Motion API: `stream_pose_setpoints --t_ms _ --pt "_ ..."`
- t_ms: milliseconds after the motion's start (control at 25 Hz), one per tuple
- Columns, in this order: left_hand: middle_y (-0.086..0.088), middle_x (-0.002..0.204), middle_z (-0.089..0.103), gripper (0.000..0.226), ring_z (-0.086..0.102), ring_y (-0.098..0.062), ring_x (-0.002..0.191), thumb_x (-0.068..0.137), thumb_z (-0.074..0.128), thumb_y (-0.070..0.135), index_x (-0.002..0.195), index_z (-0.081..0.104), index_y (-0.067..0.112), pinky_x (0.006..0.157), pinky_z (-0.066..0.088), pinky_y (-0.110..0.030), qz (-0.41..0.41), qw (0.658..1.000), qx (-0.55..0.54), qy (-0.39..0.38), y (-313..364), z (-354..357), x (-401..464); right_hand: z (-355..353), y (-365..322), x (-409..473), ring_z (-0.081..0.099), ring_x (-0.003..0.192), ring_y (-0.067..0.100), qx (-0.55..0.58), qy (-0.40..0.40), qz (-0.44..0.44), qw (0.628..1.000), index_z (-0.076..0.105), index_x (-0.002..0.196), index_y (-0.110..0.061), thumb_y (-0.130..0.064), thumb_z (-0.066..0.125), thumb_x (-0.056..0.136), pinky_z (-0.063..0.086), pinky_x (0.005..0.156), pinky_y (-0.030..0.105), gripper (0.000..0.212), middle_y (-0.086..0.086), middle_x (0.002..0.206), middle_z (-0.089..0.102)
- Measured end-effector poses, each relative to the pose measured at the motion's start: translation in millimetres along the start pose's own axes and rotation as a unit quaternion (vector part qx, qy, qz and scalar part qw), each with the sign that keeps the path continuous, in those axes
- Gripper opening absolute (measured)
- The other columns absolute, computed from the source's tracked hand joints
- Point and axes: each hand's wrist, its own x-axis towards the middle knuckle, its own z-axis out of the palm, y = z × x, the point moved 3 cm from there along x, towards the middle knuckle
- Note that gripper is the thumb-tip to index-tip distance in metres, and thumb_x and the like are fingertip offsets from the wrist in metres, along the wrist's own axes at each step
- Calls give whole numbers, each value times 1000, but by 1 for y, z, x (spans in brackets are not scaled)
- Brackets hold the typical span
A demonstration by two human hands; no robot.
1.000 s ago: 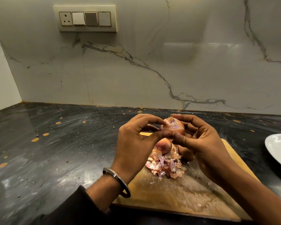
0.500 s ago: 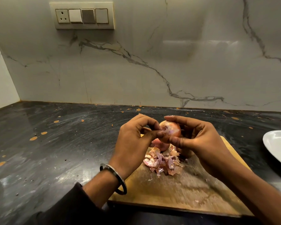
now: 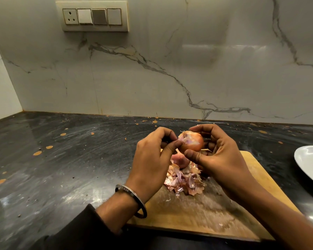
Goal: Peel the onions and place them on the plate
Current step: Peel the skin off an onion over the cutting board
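Head view: right hand (image 3: 222, 159) cradled onion (image 3: 191, 142); left hand (image 3: 152, 159) pinched its loosened skin, best pulled downward in strips.

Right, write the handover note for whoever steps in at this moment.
Right hand: holds the onion above the cutting board.
Left hand: pinches a flap of skin at the onion's top.
Second onion: on the board behind the pile of peels.
Plate: at right, mostly out of view.
Done: some skins are off.
Left: finish the held onion, plate it, check the other.
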Motion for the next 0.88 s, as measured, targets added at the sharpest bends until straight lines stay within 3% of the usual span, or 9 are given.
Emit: stream_pose_setpoints --t_ms 160,320,520,760,880 --pt "13 86 67 14 66 -5 82 89 67 11 94 65 23 65 58 -26 -4 999 -33 -14 -1 -2 2 -3 3 3 73 90 16 19 -25 17 999 62 115 -27 -28 84 61 56 62 21 58 0 110 69" --pt "10 86 64 14 64 -8 80 88 69 8 92 64 20 55 56 -23 -22 997 -53 -59 -3 -3 4 -3 4 3 73 87 18 47 -43 34 997 67 114 -28 -33 84 61 55 59 20 55 3 109 70" --pt "10 84 62 15 63 -10 79 84 72 9 92 63 19 53 57 -24 -31 994 -71 -83 -4 -3 3 -4 7 4 74 91 21 60 -54 43 996 67 116 -27 -30 80 67 56 63 20 51 7 114 70" --pt "6 83 65 20 65 -13 77 85 70 1 87 65 20 53 58 -27 -32 994 -87 -59 -3 -5 4 -5 5 5 72 76 11 75 -57 48 994 68 119 -24 -23 79 70 54 58 17 49 8 111 71" --pt "8 83 65 17 64 -13 77 86 69 2 88 66 18 54 57 -27 -16 997 -52 -56 -3 -5 4 -3 5 4 74 79 14 75 -57 49 994 68 119 -23 -27 80 68 54 58 17 53 7 109 72"
